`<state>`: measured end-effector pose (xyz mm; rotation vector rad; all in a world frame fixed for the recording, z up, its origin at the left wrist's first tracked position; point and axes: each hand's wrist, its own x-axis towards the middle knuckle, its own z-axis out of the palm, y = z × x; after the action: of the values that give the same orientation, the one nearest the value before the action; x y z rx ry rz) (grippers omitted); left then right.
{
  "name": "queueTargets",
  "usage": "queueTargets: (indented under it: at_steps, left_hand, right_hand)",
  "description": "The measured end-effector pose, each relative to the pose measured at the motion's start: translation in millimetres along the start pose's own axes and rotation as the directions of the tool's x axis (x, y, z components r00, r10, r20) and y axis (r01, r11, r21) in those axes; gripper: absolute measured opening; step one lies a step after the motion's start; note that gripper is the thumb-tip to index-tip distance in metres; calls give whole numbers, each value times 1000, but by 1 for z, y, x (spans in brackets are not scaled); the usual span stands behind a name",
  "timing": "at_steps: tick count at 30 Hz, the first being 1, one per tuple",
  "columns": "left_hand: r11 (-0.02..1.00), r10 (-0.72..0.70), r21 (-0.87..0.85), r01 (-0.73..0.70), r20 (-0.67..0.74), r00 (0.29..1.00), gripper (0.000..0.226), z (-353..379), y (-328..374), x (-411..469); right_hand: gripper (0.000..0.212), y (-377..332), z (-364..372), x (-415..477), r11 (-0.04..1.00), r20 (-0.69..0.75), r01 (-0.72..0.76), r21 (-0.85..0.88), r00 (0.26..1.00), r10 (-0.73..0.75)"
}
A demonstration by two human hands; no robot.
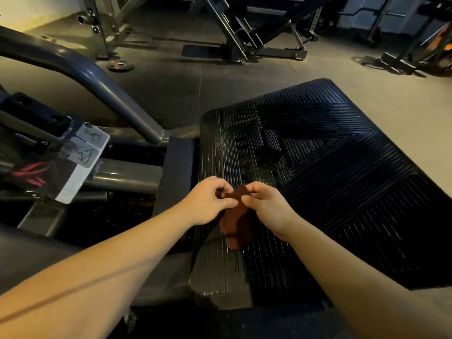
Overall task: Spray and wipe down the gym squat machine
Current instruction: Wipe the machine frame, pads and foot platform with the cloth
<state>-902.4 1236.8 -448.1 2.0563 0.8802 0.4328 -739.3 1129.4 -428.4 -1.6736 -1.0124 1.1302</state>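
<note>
A dark reddish-brown cloth (238,223) hangs between my two hands over the near left part of the squat machine's black ribbed footplate (342,182). My left hand (210,201) pinches the cloth's top edge from the left. My right hand (265,204) pinches the same edge from the right, fingertips almost touching the left hand's. The cloth's lower part droops down toward the plate. No spray bottle is in view.
The machine's grey tubular frame (102,89) curves along the left, with a stickered bracket (85,148) and a grey beam (127,174) beside the plate. A small weight plate (120,66) lies on the floor. Other gym machines (244,28) stand at the back.
</note>
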Motion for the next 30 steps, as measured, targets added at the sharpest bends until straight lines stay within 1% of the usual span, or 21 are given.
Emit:
queueTargets:
  at_steps: [1,3,4,6,7,8,9,10,11,12,13,14,15,16,17,19,21,24,25,28,30]
  left_hand:
    - [1000,-2,24,2,11,1000,13,0,-4,5]
    - [991,-15,132,15,3,1000,10,-2,-11,17]
    - [978,-18,206,27,-45,999,12,-5,-14,25]
    - [951,-4,300,77,-238,971,16,-12,-17,47]
    - [942,6,317,109,-341,940,17,-16,-17,60]
    - [935,13,326,137,-420,907,18,-20,-15,73]
    - [930,19,332,157,-469,883,18,-20,-14,83]
    - [927,28,341,159,-485,874,18,-18,-15,95]
    - [926,31,345,153,-472,881,19,-12,-19,103]
    - [925,35,354,135,-435,900,20,-4,-25,107]
    - [921,43,375,105,-365,930,21,7,-34,110]
    - [913,40,401,70,-260,965,22,19,-42,111]
    - [910,21,413,45,-153,988,25,30,-50,111]
    - [917,7,397,31,-93,996,29,37,-57,111]
    - [939,-7,343,37,-89,996,34,40,-61,112]
    - [972,-43,224,73,-137,990,45,37,-67,116]
    - [970,-63,228,90,-123,990,50,35,-77,126]
    - [954,-116,260,146,-128,985,49,37,-84,141]
    - [957,-110,253,143,-143,984,48,39,-84,143]
    - [977,-34,199,73,-194,981,49,39,-82,134]
    - [988,-1,151,31,-196,981,47,41,-84,123]
  right_hand:
    - [12,-1,0,5,998,-16,4,-68,1000,-5]
    - [17,-2,-3,19,981,-106,-12,-192,994,-8]
    - [23,-2,-7,27,966,-156,-32,-255,988,-8]
    - [38,2,-18,42,906,-243,-89,-413,970,-15]
    - [42,8,-25,49,828,-289,-118,-548,956,-55]
    - [47,15,-31,56,706,-309,-147,-692,945,-106]
    - [53,22,-35,58,575,-306,-172,-800,941,-144]
    - [58,29,-39,62,474,-289,-189,-860,946,-148]
    - [63,35,-42,62,403,-258,-190,-895,959,-120]
    - [66,41,-43,62,359,-224,-180,-916,971,-83]
    - [67,46,-43,62,322,-200,-169,-932,977,-67]
    - [68,51,-45,63,281,-189,-167,-945,980,-55]
    - [68,54,-46,63,257,-185,-164,-952,981,-58]
    - [68,55,-47,64,251,-186,-165,-954,981,-62]
    - [68,55,-48,66,252,-191,-170,-953,980,-59]
    - [68,57,-48,66,254,-192,-173,-952,980,-53]
    - [68,58,-46,65,257,-192,-168,-952,979,-74]
    - [68,58,-45,67,265,-195,-165,-950,977,-89]
    - [68,59,-45,67,263,-195,-165,-951,977,-91]
    - [68,61,-45,68,262,-194,-159,-952,974,-114]
    - [68,63,-46,68,255,-191,-151,-955,972,-139]
